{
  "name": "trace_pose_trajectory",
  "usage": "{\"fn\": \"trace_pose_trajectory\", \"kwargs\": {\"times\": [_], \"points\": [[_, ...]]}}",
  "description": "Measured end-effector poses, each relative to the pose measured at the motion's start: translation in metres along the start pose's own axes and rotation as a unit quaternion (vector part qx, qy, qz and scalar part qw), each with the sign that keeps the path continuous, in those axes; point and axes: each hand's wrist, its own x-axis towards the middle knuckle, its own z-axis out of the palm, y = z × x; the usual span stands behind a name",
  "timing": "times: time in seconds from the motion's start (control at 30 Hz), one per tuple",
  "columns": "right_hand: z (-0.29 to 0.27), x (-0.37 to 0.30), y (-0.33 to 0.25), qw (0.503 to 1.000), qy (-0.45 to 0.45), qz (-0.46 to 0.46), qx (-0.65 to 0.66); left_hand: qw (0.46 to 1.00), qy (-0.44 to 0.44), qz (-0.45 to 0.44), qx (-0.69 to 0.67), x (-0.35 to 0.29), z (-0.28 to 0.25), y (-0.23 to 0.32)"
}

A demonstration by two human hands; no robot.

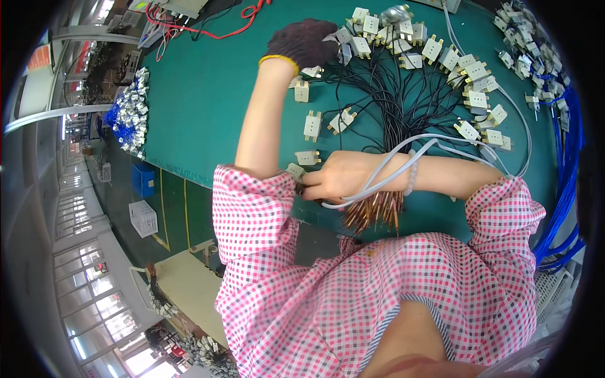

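Observation:
My left hand (pixel 304 45), in a dark knit glove with a yellow cuff, reaches to the far side of a fan of white connector blocks (pixel 370 25). Its fingers are closed on a white block (pixel 344 36), partly hidden by the glove. Bare and wearing a bead bracelet, my right hand (pixel 343 177) lies across the near part of the bundle of black cables (pixel 396 107). Its fingers are curled together beside a white block (pixel 295 170); what they hold is hidden. Grey cable (pixel 403 146) loops over my right wrist. Copper-coloured rods (pixel 375 211) stick out below that hand.
On the green table (pixel 195 107), a heap of white connectors with blue wires (pixel 129 113) lies at the left edge. More connectors (pixel 535 47) and hanging blue cables (pixel 564 183) are at the right. Red leads (pixel 233 31) run along the back. Crates (pixel 144 219) stand on the floor.

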Motion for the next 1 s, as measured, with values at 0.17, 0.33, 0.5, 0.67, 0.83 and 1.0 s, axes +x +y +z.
{"fn": "trace_pose_trajectory", "kwargs": {"times": [0.17, 0.33, 0.5, 0.67, 0.83, 1.0], "points": [[-0.002, 0.0, 0.001, 0.999, -0.029, 0.02, 0.001, 0.968, 0.026, -0.03, -0.247, -0.034, -0.002, -0.037], [-0.01, 0.001, 0.001, 0.999, 0.009, 0.002, 0.036, 0.792, 0.059, -0.015, -0.608, -0.081, 0.01, -0.051], [-0.053, -0.001, 0.011, 0.961, 0.09, 0.081, 0.25, 0.503, 0.2, -0.102, -0.835, -0.141, 0.061, -0.007], [-0.085, 0.001, 0.024, 0.895, 0.182, 0.232, 0.335, 0.478, 0.256, -0.066, -0.838, -0.182, 0.078, 0.04], [-0.092, 0.009, 0.028, 0.878, 0.129, 0.269, 0.375, 0.455, 0.259, -0.129, -0.842, -0.192, 0.072, 0.058], [-0.105, 0.008, 0.037, 0.886, 0.063, 0.268, 0.373, 0.453, 0.237, -0.148, -0.847, -0.192, 0.073, 0.058]]}}
